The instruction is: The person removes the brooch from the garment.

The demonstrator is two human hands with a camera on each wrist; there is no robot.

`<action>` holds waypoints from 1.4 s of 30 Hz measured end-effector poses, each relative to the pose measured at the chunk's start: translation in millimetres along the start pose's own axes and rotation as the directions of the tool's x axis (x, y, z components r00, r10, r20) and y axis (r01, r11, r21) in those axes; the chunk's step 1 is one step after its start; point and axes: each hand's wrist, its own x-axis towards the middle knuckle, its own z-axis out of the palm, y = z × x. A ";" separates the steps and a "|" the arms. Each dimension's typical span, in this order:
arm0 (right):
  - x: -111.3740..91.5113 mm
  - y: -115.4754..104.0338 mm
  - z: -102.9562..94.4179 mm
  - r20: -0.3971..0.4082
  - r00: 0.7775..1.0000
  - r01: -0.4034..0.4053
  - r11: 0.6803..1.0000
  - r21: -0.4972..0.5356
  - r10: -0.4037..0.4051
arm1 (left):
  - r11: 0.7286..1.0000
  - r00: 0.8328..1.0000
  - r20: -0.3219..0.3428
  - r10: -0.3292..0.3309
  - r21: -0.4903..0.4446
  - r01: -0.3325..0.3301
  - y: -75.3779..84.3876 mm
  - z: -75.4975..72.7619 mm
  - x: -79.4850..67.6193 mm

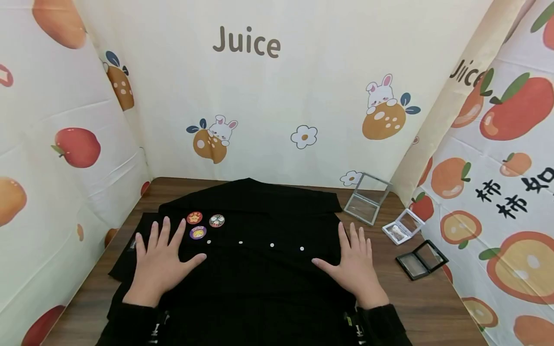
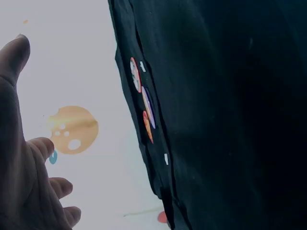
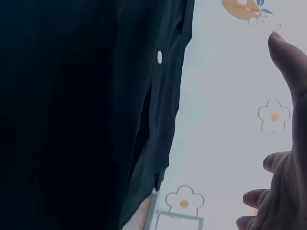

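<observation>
We see a black cloth shirt with small white buttons [image 1: 259,283] spread across the lower centre of the frame, its row of buttons running crosswise. Three small round printed badges [image 1: 197,232] sit on it at centre left, near the left hand [image 1: 161,262]. Both hands are spread, fingers apart and pinching nothing; the right hand [image 1: 357,266] lies over the shirt's right edge. In the wrist views the fingers seem clear of the cloth. If our palms came down and slid, the loose fabric could bunch, and fingers could catch a badge's rim. Right of the shirt, on the brown wood-grain surface [image 1: 407,298], stand a grey-framed rectangular hinged case [image 1: 368,198], a white square hinged case [image 1: 403,226] and a black square hinged case [image 1: 421,260], each open; a wide rightward sweep could knock them. A fruit-printed cream curtain [image 1: 268,96] fills the upper frame.
</observation>
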 end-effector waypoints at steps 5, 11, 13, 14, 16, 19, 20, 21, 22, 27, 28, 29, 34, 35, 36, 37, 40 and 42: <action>6.2 -8.1 15.3 0.024 0.999 0.021 1.000 0.015 -0.022 | 1.000 1.000 0.021 0.000 0.019 0.000 -7.8 6.0 3.8; 15.9 -24.4 34.9 0.060 0.996 0.062 0.998 0.015 -0.063 | 0.999 0.997 0.069 0.021 0.025 -0.023 -21.7 13.4 11.2; 20.0 -32.3 38.8 0.073 0.994 0.077 0.997 0.022 -0.078 | 0.999 0.995 0.091 0.034 0.017 -0.036 -26.0 14.7 13.1; 22.2 -36.8 40.4 0.084 0.993 0.086 0.996 0.022 -0.087 | 0.999 0.994 0.104 0.039 0.016 -0.040 -28.2 15.2 14.3; 26.9 -46.1 42.8 0.106 0.988 0.107 0.994 0.030 -0.110 | 0.999 0.990 0.131 0.048 0.015 -0.051 -32.1 15.8 16.7; 34.8 -60.1 46.9 0.135 0.980 0.145 0.989 0.027 -0.147 | 0.998 0.985 0.163 0.064 0.004 -0.065 -35.9 14.8 21.2; 37.5 -64.9 48.2 0.146 0.976 0.159 0.987 0.029 -0.161 | 0.997 0.983 0.170 0.069 0.006 -0.071 -36.8 14.3 23.0; 40.1 -69.5 50.1 0.153 0.972 0.177 0.984 0.030 -0.179 | 0.997 0.982 0.175 0.078 0.006 -0.080 -37.3 14.0 24.7; 43.0 -74.1 52.2 0.171 0.967 0.189 0.982 0.025 -0.190 | 0.996 0.980 0.180 0.084 0.007 -0.087 -37.6 13.9 26.6; 57.6 -98.4 63.7 0.241 0.933 0.276 0.961 0.003 -0.269 | 0.992 0.970 0.212 0.117 0.025 -0.125 -38.2 14.4 36.8; 60.7 -103.2 66.0 0.258 0.924 0.292 0.956 -0.002 -0.282 | 0.991 0.967 0.221 0.123 0.026 -0.132 -38.7 15.0 39.4; 63.3 -108.0 68.0 0.271 0.916 0.310 0.951 -0.006 -0.297 | 0.989 0.964 0.229 0.134 0.022 -0.143 -39.5 15.6 41.9; 77.2 -129.0 79.5 0.343 0.867 0.398 0.916 -0.037 -0.363 | 0.979 0.946 0.258 0.197 -0.009 -0.202 -46.0 20.8 58.4; 80.5 -132.8 81.5 0.359 0.857 0.410 0.911 -0.040 -0.370 | 0.978 0.943 0.263 0.204 -0.014 -0.208 -47.5 21.9 62.2; 84.5 -136.0 84.5 0.372 0.849 0.419 0.907 -0.045 -0.374 | 0.977 0.941 0.266 0.208 -0.015 -0.212 -49.0 23.0 66.4; 89.1 -138.8 87.7 0.386 0.842 0.424 0.904 -0.045 -0.376 | 0.977 0.940 0.272 0.207 -0.011 -0.212 -50.9 24.2 71.0; 104.5 -145.3 99.3 0.411 0.836 0.421 0.905 -0.057 -0.363 | 0.980 0.942 0.279 0.187 0.007 -0.197 -56.7 27.8 85.2; 115.6 -149.0 107.9 0.415 0.838 0.417 0.906 -0.070 -0.353 | 0.984 0.947 0.277 0.165 0.016 -0.176 -58.9 29.1 93.6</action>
